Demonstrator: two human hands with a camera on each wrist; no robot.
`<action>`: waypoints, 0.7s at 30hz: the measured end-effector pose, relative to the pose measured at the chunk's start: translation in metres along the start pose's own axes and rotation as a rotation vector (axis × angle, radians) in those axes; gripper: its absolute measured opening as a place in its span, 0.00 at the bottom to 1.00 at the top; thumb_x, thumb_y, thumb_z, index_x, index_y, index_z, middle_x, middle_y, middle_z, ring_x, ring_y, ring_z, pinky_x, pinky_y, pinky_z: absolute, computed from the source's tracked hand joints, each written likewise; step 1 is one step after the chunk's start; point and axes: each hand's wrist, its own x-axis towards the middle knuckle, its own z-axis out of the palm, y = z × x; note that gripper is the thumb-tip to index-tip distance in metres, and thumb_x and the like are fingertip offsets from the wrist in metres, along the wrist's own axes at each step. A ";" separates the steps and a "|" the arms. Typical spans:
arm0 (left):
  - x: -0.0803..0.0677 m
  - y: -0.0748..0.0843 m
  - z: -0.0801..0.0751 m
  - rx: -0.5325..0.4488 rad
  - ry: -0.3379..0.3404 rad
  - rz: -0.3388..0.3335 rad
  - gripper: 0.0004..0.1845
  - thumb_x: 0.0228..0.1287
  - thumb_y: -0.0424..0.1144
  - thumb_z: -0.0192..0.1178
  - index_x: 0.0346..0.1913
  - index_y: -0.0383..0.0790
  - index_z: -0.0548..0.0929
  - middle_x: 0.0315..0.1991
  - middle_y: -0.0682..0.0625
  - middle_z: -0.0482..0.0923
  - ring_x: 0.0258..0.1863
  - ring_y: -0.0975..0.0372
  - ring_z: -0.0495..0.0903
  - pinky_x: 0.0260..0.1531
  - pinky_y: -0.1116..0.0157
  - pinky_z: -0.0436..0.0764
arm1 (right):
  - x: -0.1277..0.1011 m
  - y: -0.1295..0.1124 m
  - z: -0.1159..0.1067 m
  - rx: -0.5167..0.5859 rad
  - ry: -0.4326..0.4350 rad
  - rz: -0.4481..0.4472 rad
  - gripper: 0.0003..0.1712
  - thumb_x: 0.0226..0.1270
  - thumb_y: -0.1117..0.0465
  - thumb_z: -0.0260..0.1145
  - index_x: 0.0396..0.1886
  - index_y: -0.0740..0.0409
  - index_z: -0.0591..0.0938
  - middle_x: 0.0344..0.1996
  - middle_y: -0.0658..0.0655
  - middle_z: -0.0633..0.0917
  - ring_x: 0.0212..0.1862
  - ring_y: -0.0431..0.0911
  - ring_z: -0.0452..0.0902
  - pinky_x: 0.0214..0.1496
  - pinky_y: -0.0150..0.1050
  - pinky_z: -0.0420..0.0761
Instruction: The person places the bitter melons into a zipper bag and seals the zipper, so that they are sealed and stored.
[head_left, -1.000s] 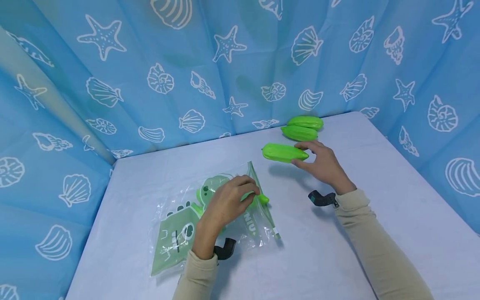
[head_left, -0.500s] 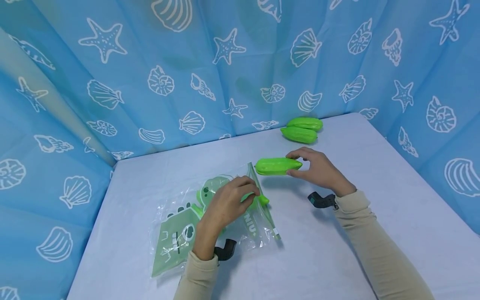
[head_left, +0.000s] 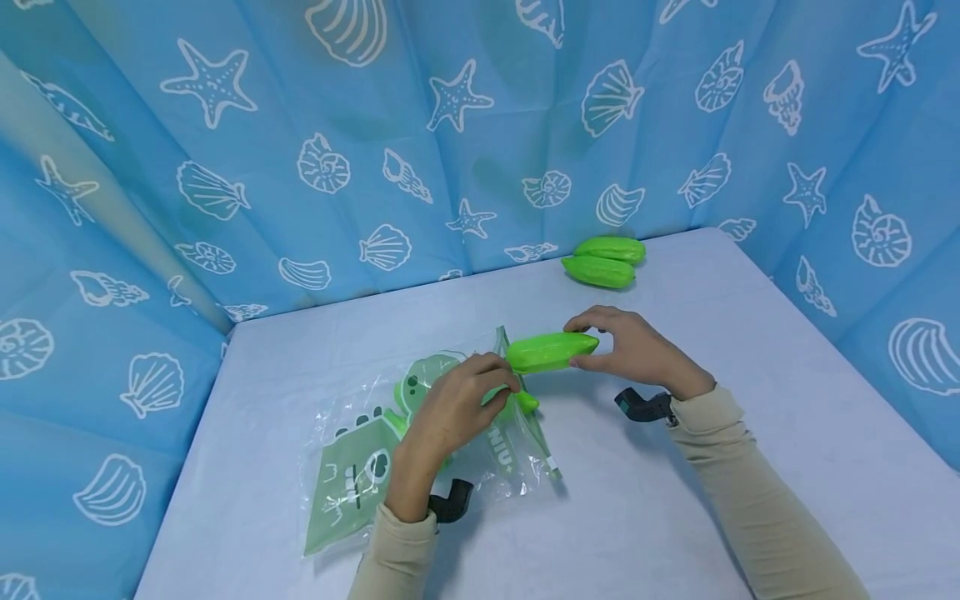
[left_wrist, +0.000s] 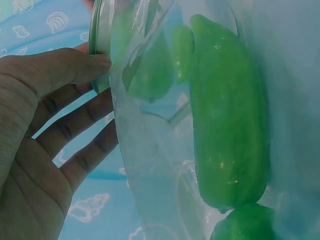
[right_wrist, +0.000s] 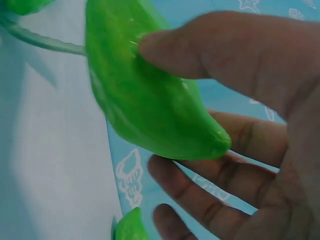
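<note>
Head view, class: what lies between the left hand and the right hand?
In the head view, a green fruit held by the right hand spans most of the gap to the left hand; the bag's zip edge also lies there.

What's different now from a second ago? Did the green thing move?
Yes: the right grip carried the green fruit left and toward the person, near the opening of the clear bag. Nothing was grabbed or let go. The left grip still pinches the bag's edge, and two more green fruits stayed at the back.

Soft shadows across a bright tabletop [head_left: 600, 492]
</note>
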 end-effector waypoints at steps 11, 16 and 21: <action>-0.001 0.000 0.000 0.007 0.012 -0.002 0.07 0.56 0.33 0.63 0.37 0.49 0.84 0.42 0.59 0.76 0.40 0.69 0.74 0.38 0.72 0.76 | 0.002 0.001 0.010 -0.011 -0.070 -0.049 0.22 0.52 0.52 0.71 0.48 0.48 0.79 0.43 0.46 0.78 0.47 0.42 0.72 0.48 0.48 0.74; 0.000 -0.001 0.001 0.028 0.010 -0.002 0.07 0.56 0.34 0.64 0.37 0.50 0.84 0.42 0.60 0.76 0.40 0.69 0.74 0.37 0.72 0.76 | 0.003 -0.002 0.015 0.007 -0.093 -0.040 0.21 0.53 0.52 0.71 0.48 0.46 0.78 0.44 0.44 0.77 0.48 0.42 0.72 0.50 0.47 0.73; -0.001 -0.001 0.001 0.035 0.009 -0.007 0.07 0.56 0.34 0.64 0.36 0.50 0.84 0.41 0.60 0.76 0.39 0.70 0.73 0.36 0.72 0.75 | 0.005 -0.007 0.020 0.014 -0.108 -0.053 0.21 0.54 0.53 0.70 0.49 0.47 0.78 0.45 0.45 0.77 0.49 0.42 0.71 0.51 0.47 0.73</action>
